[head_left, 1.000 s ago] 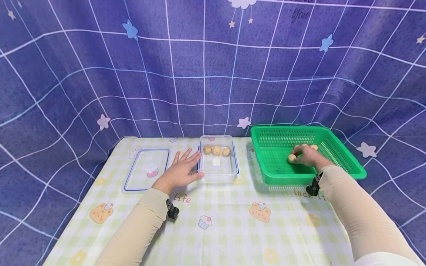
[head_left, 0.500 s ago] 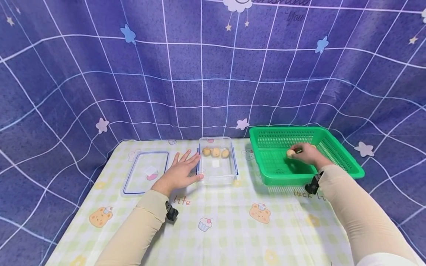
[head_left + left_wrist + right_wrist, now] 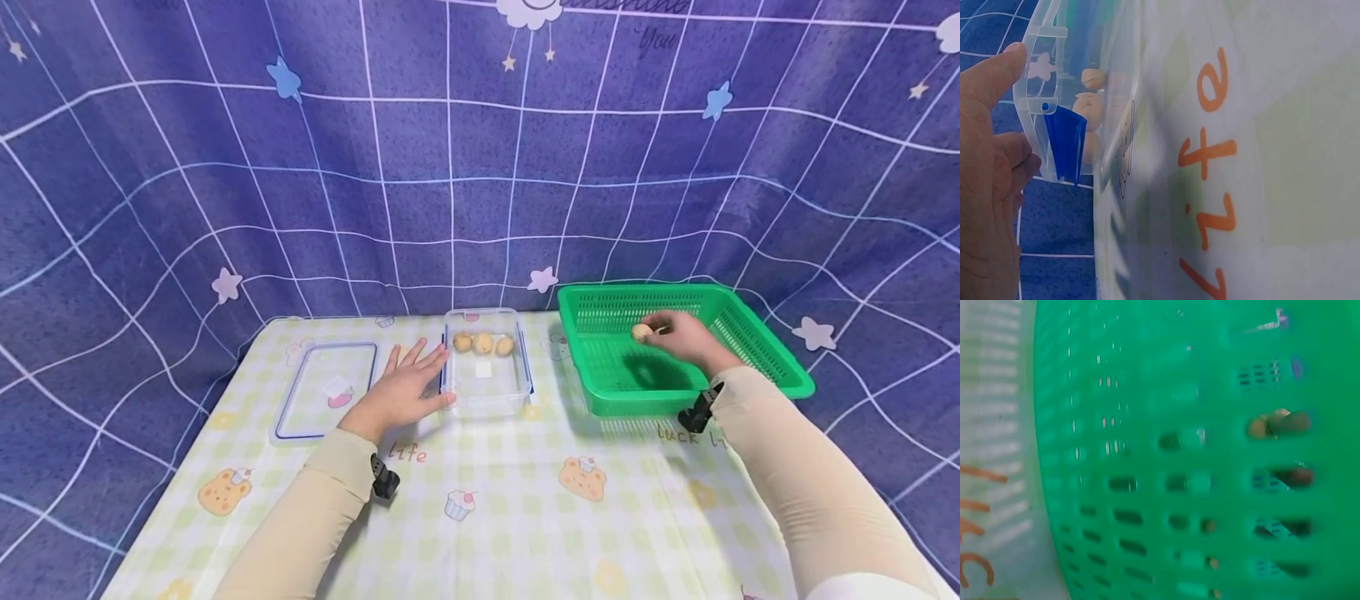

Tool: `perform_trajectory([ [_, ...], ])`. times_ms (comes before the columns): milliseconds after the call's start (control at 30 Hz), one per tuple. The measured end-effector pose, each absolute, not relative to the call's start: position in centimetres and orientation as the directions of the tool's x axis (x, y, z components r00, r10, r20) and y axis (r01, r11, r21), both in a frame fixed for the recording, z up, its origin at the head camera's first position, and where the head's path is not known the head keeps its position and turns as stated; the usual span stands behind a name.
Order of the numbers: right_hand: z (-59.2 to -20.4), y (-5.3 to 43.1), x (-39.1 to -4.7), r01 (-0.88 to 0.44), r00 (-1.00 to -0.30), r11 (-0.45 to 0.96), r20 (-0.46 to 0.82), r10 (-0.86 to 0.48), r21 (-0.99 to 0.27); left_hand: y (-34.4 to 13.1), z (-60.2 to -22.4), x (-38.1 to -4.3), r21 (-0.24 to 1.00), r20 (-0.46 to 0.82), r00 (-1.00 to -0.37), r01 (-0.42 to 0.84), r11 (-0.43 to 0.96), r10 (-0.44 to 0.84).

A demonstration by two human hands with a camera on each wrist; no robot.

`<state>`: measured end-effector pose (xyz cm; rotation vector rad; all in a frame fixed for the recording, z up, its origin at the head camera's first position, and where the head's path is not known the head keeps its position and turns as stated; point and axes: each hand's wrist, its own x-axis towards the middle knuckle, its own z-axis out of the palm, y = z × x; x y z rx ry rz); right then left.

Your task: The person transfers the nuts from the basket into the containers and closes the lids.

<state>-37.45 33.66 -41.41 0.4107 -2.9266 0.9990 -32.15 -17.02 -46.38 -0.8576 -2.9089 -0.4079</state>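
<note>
My right hand [image 3: 684, 340] pinches a tan walnut [image 3: 641, 332] between thumb and fingertips, raised over the floor of the green basket [image 3: 611, 404]. Its shadow falls on the basket floor below. My left hand [image 3: 405, 392] lies with fingers spread at the left side of a clear plastic box [image 3: 487, 406], touching its rim. Three walnuts [image 3: 483, 343] sit in a row at the far end of that box. In the left wrist view, fingers lie along the box edge near a blue clip [image 3: 1066, 144]. The basket wall blocks most of the right wrist view.
To the left, a clear lid [image 3: 327, 390] with a blue seal lies flat on the checked tablecloth [image 3: 517, 533]. A blue curtain [image 3: 420, 208] hangs behind the table. The basket's raised rim stands between the right forearm and its inside.
My right hand has lifted the walnut off the basket floor and moved a little to the left with it. The left hand stays at the box. The head view has shifted slightly.
</note>
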Motion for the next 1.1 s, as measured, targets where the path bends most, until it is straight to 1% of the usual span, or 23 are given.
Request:
perform_trajectory([
  [200, -40.9, 32.4, -37.7, -0.261, -0.963, 0.767, 0.104, -0.248, -0.586, -17.2, -46.3, -32.2, 0.231, 0.158, -0.837, 0.546, 0.805, 0.523],
  [467, -40.2, 30.6, -37.9, -0.255, -0.964, 0.721, 0.111, -0.242, -0.644, -17.2, -46.3, -32.3, 0.227, 0.172, -0.831, 0.557, 0.799, 0.530],
  [567, -40.0, 30.0, -38.0, -0.268, -0.962, 0.728, 0.130, -0.241, -0.631, -17.1, -46.1, -32.2, 0.218, 0.161, -0.830, 0.558, 0.801, 0.534],
  [700, -39.6, 29.2, -38.1, -0.258, -0.964, 0.726, 0.123, -0.234, -0.637, -17.0, -46.1, -32.2, 0.200, 0.157, -0.829, 0.559, 0.805, 0.537],
  [867, -39.3, 28.2, -38.4, -0.254, -0.964, 0.722, 0.110, -0.241, -0.644, -17.0, -46.1, -32.2, 0.206, 0.158, -0.829, 0.558, 0.804, 0.536],
  [1100, -39.1, 26.4, -38.9, -0.275, -0.959, 0.719, 0.136, -0.247, -0.638, -17.2, -46.1, -32.2, 0.202, 0.157, -0.834, 0.551, 0.810, 0.528],
])
